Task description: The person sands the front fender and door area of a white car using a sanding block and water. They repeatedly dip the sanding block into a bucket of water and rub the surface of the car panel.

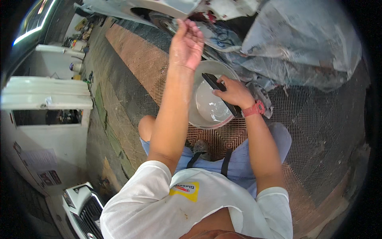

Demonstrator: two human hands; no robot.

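Observation:
My left hand (188,47) is raised beside the white car's lower panel (175,7), its wet palm turned up. Its fingers are loosely bent, with nothing visible in them. My right hand (235,92) grips a long black block (211,81), which looks like a sanding block, with the thumb on one side. The block is tilted across the right side of a pale bucket (195,107). Light glints off whitish water in the bucket. A red watch is on my right wrist. The bucket stands on the floor between my knees.
Crumpled clear plastic sheeting (298,38) hangs over the car at the far right. A car wheel (161,20) shows behind my left hand. Ribbed floor tiles (314,119) surround the bucket. Another white vehicle (82,211) stands at the lower left.

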